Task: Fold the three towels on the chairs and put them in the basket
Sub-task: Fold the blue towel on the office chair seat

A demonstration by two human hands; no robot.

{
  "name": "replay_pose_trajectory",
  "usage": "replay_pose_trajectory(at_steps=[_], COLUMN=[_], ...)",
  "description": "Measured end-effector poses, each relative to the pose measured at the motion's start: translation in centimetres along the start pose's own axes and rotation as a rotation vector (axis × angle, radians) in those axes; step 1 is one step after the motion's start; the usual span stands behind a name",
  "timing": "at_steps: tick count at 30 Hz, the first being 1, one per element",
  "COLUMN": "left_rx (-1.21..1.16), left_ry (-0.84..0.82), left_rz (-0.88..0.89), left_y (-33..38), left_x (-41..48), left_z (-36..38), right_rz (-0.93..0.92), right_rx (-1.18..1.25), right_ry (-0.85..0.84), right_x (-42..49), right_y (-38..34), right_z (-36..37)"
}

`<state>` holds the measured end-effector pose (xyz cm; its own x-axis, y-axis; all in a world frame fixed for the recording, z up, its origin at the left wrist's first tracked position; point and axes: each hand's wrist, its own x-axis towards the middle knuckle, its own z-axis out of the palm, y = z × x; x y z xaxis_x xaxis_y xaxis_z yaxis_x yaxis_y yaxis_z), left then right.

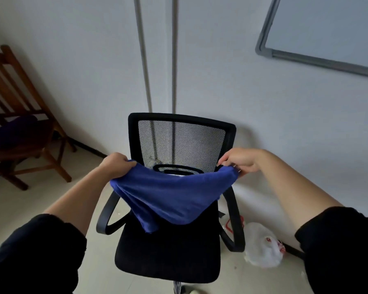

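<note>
Nearest is the black office chair (168, 255), seat facing the camera, arms curving up on both sides. The blue towel (170, 196) is up in the air over that seat, stretched between both hands and sagging in the middle. Its low corner dangles down by the seat, though I can't tell if it touches. The left hand (117, 166) is clenched round the towel's left top corner, and the right hand (240, 161) pinches the right top corner. A white plastic bag (262, 246) lies on the floor, right of the chair. Further back on the left there's a wooden chair (21, 85) with a purple cloth (11, 132) heaped on its seat. Two grey pipes (174, 54) run up the far wall, with a whiteboard (327, 35) at top right.
</note>
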<state>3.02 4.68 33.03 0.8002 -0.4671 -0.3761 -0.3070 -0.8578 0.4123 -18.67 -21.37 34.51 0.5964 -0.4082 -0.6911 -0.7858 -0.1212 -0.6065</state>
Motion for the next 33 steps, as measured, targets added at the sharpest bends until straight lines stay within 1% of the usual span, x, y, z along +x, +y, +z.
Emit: replay_pose_trajectory(at_steps=[1,3,5,6,9,11,12,15,18,20,23,26,28,30,31,33], left_rx=[-0.024,-0.156,-0.280,-0.325,-0.420,-0.376,-0.341,-0.320,-0.303,-0.293,-0.356,-0.377,-0.381,-0.413,-0.440,-0.474], left_ry=[-0.015,-0.059,-0.124,-0.155,-0.234,-0.326,-0.385,-0.494,-0.488,-0.434,-0.295,-0.234,-0.221,-0.216,-0.231,-0.301], left_rz=[-0.022,-0.091,-0.153,-0.177,-0.219,-0.213,-0.204,-0.196,-0.199,-0.186,-0.163,-0.150,-0.153,-0.167,-0.179,-0.203], left_y=[-0.1,-0.4,-0.4,-0.3,-0.4,-0.7,-0.9,-1.6,-2.2,-2.5,-2.7,-2.5,-2.3,-2.2,-2.1,-1.9], left_x=[0.2,0.5,0.3,0.1,-0.5,-0.8,-0.9,-0.9,-0.9,-0.9,-1.0,-1.0,-1.0,-0.9,-0.8,-0.7], left_z=[-0.1,-0.2,-0.3,-0.4,-1.1,-1.8,-2.0,-2.2,-1.8,-1.4,-0.9,-0.7,-0.7,-0.8,-1.0,-1.4], right_rz=[-0.019,-0.057,-0.044,-0.020,0.070,0.135,0.147,0.112,0.033,-0.016,-0.038,-0.018,-0.028,-0.070,-0.094,-0.112], right_rx=[0.016,0.024,0.023,-0.019,-0.348,-0.516,-0.535,-0.425,-0.189,0.016,0.279,0.394,0.429,0.459,0.447,0.327], right_ry=[-0.069,-0.200,-0.295,-0.326,-0.335,-0.272,-0.229,-0.101,0.035,0.103,0.141,0.174,0.161,0.084,0.028,-0.053], right_x=[-0.3,-0.9,-0.8,-0.7,-0.5,-0.4,-0.4,-0.5,-0.3,0.0,0.6,0.7,0.6,0.3,0.0,-0.4], right_y=[0.1,0.4,1.0,1.4,2.0,2.3,2.4,2.9,4.1,4.9,5.6,5.6,5.4,5.2,5.1,5.0], right_z=[-0.2,-0.4,-0.4,-0.3,0.6,0.8,0.8,0.3,-0.5,-1.0,-1.2,-1.2,-1.3,-1.7,-1.9,-2.4])
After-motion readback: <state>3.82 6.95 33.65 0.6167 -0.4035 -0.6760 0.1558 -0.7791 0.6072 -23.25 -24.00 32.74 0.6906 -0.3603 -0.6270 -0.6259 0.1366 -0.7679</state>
